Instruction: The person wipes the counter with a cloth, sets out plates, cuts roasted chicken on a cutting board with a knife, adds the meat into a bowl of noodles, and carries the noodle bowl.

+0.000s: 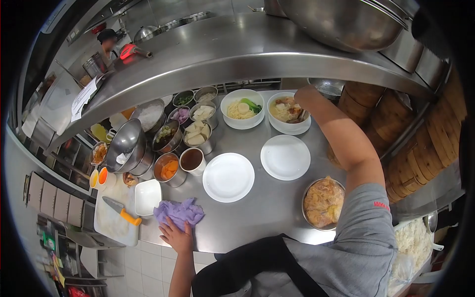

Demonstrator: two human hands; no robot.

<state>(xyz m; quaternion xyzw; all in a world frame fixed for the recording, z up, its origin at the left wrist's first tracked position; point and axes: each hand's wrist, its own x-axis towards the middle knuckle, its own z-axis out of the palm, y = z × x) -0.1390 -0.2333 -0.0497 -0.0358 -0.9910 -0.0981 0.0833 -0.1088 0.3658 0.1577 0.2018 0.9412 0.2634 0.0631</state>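
My left hand (176,236) lies with its fingers spread on the near edge of a crumpled purple cloth (180,212). My right arm stretches to the far side of the counter, where my right hand (308,98) is over the right rim of a white bowl (271,116). Soup, noodles and brown pieces fill that bowl. The right fingers are hidden, so what they hold cannot be made out. Left of it stands a second bowl (224,110) with noodles and green vegetable. Two white plates (228,177) (285,157) lie nearer me.
Several metal containers, one with orange slices (169,169), crowd the left side. A yellow-handled knife (123,212) rests on a white cutting board (111,227). Bamboo steamers (415,153) stack at right. A metal shelf (222,59) overhangs the back. Another person (108,47) stands far left.
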